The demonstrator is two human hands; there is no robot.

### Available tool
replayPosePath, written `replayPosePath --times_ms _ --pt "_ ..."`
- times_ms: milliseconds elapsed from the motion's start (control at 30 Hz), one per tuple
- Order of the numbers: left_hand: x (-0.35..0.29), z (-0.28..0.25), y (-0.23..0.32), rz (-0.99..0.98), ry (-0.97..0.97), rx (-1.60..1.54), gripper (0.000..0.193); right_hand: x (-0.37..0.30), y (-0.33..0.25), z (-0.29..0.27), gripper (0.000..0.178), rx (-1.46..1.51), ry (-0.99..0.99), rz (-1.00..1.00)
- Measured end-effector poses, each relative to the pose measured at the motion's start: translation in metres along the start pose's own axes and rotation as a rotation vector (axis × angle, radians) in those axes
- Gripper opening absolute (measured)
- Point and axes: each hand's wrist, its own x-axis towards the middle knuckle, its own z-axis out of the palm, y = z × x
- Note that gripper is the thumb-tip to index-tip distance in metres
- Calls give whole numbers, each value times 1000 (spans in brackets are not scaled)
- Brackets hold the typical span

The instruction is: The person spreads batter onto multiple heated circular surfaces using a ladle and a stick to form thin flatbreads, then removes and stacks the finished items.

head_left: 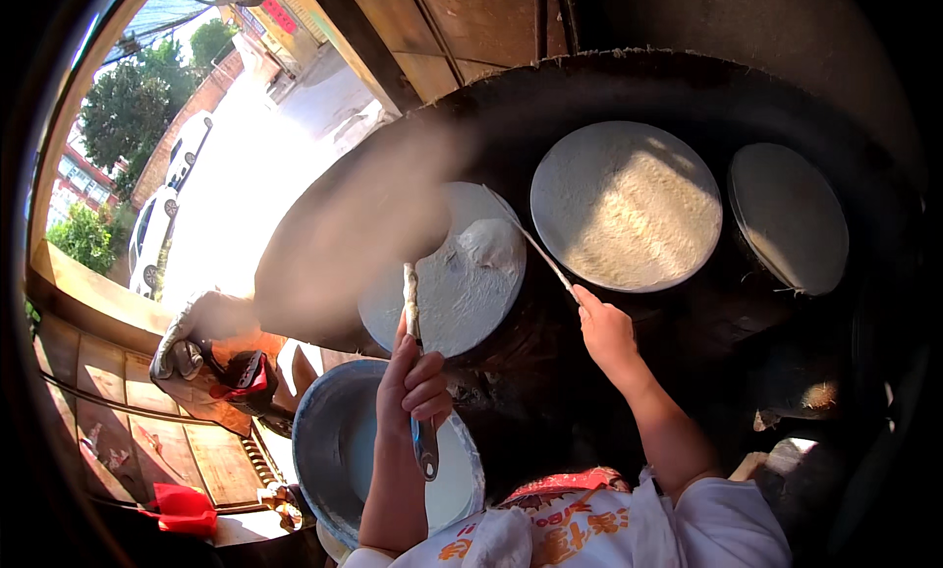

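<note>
My left hand is closed around the handle of a ladle-like tool, smeared with pale batter. Its far end is lost in a brownish blur over the left round griddle. Pinched in my right hand is a thin pale stick, slanting up to the left across that griddle's right edge. A lump of wet whitish batter lies on the griddle, with a thin uneven film around it. Below my left hand stands a grey basin holding milky liquid batter.
The middle griddle carries a thin round sheet, partly sunlit. Farther right sits a third round disc, in shade. A dark raised rim curves behind them. A red cloth or bag lies lower left, beside wooden panels.
</note>
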Motion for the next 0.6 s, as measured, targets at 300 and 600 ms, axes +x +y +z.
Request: replayPosePath --times_ms 300,600 --pt "70 -5 27 -83 205 -88 25 35 6 -15 26 -72 -199 -172" --pt "85 -51 23 96 383 12 35 -52 -17 18 22 402 -249 218"
